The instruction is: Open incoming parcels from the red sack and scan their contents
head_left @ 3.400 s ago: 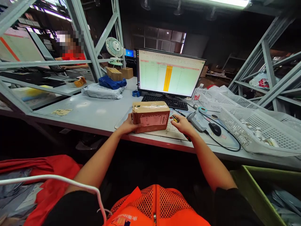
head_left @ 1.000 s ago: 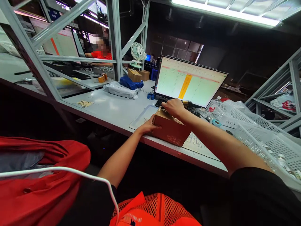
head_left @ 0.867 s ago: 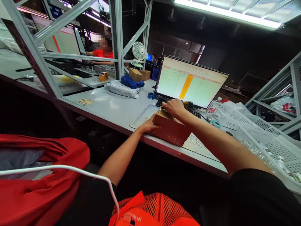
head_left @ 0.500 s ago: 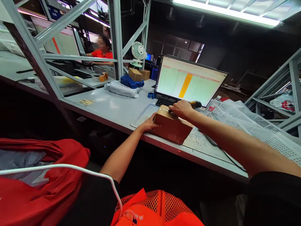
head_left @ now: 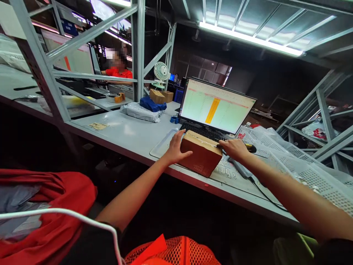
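A taped brown cardboard box (head_left: 202, 155) rests on the grey table (head_left: 129, 130) near its front edge, in front of the keyboard (head_left: 202, 131). My left hand (head_left: 176, 148) presses flat against the box's left end, fingers spread. My right hand (head_left: 234, 149) is at the box's right top corner, closed around a yellow and black tool (head_left: 249, 147), likely a utility knife, whose tip meets the tape seam.
A lit monitor (head_left: 216, 110) stands behind the keyboard. White mesh baskets (head_left: 298, 162) fill the right side. Grey and blue parcels (head_left: 143, 110) and small boxes lie at the back left. A red sack (head_left: 52, 206) hangs open at lower left. Another person sits far left behind the racking.
My right hand slid with the tool from the box's far left top across to its right corner. My left hand stayed on the left end. The view tilted up slightly.
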`<state>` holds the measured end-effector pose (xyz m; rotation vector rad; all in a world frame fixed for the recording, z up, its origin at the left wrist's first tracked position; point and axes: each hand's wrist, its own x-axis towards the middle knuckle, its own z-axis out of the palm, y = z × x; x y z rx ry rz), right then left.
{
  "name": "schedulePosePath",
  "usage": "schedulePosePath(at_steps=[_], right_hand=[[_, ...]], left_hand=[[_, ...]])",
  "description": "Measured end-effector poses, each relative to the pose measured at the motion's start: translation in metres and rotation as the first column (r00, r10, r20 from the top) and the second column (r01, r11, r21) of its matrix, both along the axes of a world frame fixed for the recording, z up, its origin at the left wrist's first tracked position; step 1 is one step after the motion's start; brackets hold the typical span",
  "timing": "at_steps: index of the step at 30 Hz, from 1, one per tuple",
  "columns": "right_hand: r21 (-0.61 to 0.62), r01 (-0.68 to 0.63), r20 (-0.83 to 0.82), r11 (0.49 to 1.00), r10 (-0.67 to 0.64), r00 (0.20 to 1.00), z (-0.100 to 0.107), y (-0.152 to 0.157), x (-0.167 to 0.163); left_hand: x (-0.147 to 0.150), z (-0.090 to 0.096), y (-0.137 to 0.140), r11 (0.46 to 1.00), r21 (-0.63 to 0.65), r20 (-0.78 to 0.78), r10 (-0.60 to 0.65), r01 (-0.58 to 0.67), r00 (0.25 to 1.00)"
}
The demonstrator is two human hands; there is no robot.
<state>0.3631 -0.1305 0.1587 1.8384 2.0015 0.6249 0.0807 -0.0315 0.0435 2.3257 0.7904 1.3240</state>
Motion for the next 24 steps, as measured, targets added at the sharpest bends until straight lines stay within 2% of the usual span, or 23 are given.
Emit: schedulePosePath(at_steps=[2, 4, 7, 9, 12, 14, 17, 20, 22, 24], right_hand=[[0.046, 0.012, -0.038, 0.999, -0.010, 0.999, -0.008, 0.000, 0.002], [0.111, 0.024, -0.087, 0.994, -0.014, 0.996, -0.017, 0.000, 0.006], [0.208, 0.087, -0.230, 0.974, -0.038, 0.973, -0.036, -0.002, 0.017], [0.234, 0.180, -0.384, 0.955, -0.079, 0.920, -0.056, -0.002, 0.025], [0.142, 0.354, -0.625, 0.924, -0.194, 0.757, -0.093, 0.000, 0.034], [0.054, 0.418, -0.698, 0.907, -0.265, 0.665, -0.117, 0.000, 0.035], [0.022, 0.407, -0.733, 0.913, -0.262, 0.627, -0.138, -0.002, 0.033], [0.082, 0.362, -0.774, 0.929, -0.169, 0.610, -0.127, 0.004, 0.035], [0.151, 0.344, -0.794, 0.927, -0.093, 0.600, -0.103, 0.015, 0.037], [0.220, 0.266, -0.811, 0.938, 0.025, 0.584, -0.074, 0.033, 0.033]], left_hand=[[0.015, 0.019, -0.023, 0.955, 0.290, -0.062, 0.080, -0.059, 0.995], [0.032, 0.028, -0.036, 0.902, 0.420, -0.133, 0.166, -0.096, 0.977], [0.051, 0.021, -0.032, 0.869, 0.456, -0.153, 0.287, -0.190, 0.946], [0.057, 0.010, -0.022, 0.852, 0.476, -0.116, 0.308, -0.219, 0.944], [0.057, 0.000, -0.011, 0.826, 0.516, -0.064, 0.301, -0.227, 0.951], [0.055, 0.001, -0.009, 0.809, 0.544, -0.037, 0.290, -0.224, 0.956], [0.054, 0.006, -0.009, 0.784, 0.581, 0.002, 0.267, -0.219, 0.964], [0.055, 0.008, -0.008, 0.774, 0.593, 0.019, 0.263, -0.222, 0.965], [0.056, 0.007, -0.006, 0.768, 0.598, 0.028, 0.264, -0.228, 0.964], [0.057, 0.007, -0.005, 0.761, 0.606, 0.039, 0.263, -0.232, 0.964]])
